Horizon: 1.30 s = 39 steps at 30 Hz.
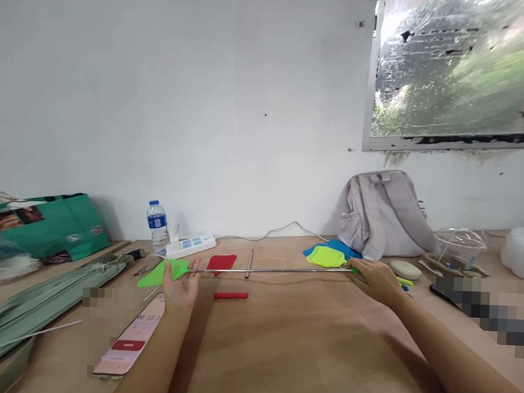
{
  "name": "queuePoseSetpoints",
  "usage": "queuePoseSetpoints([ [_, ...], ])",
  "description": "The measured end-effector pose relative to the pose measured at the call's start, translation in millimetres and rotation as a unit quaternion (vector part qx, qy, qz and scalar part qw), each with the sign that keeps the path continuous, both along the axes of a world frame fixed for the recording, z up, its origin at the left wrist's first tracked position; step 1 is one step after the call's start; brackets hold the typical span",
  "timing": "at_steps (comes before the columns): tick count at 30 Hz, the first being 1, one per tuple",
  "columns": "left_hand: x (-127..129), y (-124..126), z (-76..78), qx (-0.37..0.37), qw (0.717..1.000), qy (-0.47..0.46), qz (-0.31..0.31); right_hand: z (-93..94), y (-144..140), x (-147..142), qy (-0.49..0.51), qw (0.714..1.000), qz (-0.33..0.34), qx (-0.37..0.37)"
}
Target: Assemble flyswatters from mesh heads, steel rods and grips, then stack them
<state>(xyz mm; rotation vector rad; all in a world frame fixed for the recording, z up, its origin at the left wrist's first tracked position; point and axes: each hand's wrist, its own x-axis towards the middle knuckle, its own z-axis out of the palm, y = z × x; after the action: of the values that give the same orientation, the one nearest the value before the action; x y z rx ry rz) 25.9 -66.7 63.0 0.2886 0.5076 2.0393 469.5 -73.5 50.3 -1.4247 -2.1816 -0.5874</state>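
Observation:
A green fly swatter with an extended metal rod (267, 270) stretches level between my hands, above the table. My left hand (182, 288) holds it by the base of its green paddle (152, 274), thumb over it and the other fingers partly spread. At the other end, my right hand (377, 281) is wrapped around the green handle, which is mostly hidden. Just beyond the rod lie a red swatter paddle (222, 263) and a loose silver tube (249, 264). Nearer to me rests a red handle (230, 295). Yellow (326, 256) and blue (342, 246) swatter paddles overlap near my right hand.
Left are a phone (127, 344), a grey-green folded bag (57, 303), a green bag (61, 225), a water bottle (157, 224) and a power strip (191, 245). Right are a backpack (385, 213), a pale round object (405, 269) and a clear plastic container (458, 245).

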Motion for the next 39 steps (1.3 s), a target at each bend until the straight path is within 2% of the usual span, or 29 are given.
queuePoseSetpoints([
  [5,-1,2,1.5,0.01,0.998,-0.021,0.054,-1.5,3,16,0.03,0.998,-0.055,0.002],
  [11,25,3,-2.7,-0.006,0.995,-0.001,0.095,-8.1,3,32,0.038,0.987,-0.154,0.0],
  [15,40,3,-7.3,-0.008,0.991,0.034,0.129,-10.5,4,43,0.044,0.983,-0.18,-0.004],
  [18,42,4,-10.4,-0.007,0.987,0.062,0.151,-9.4,3,47,0.043,0.982,-0.185,-0.008],
  [24,47,3,-12.6,-0.032,0.981,0.077,0.176,-6.0,0,33,0.044,0.988,-0.15,-0.016],
  [29,82,-9,-14.7,-0.066,0.99,0.062,0.106,-3.8,0,2,0.024,0.997,-0.071,-0.006],
  [33,103,-18,-14.6,-0.081,0.99,0.044,0.109,1.5,-8,-18,0.051,0.996,-0.072,-0.003],
  [35,113,-23,-15.3,-0.083,0.99,0.051,0.101,3.4,-13,-31,0.051,0.998,-0.041,-0.022],
  [37,124,-28,-17.5,-0.074,0.992,0.067,0.07,3.7,-18,-46,0.044,0.998,0.004,-0.048],
  [39,132,-32,-20.5,-0.042,0.994,0.091,0.04,2.7,-22,-61,0.055,0.997,0.01,-0.055],
])
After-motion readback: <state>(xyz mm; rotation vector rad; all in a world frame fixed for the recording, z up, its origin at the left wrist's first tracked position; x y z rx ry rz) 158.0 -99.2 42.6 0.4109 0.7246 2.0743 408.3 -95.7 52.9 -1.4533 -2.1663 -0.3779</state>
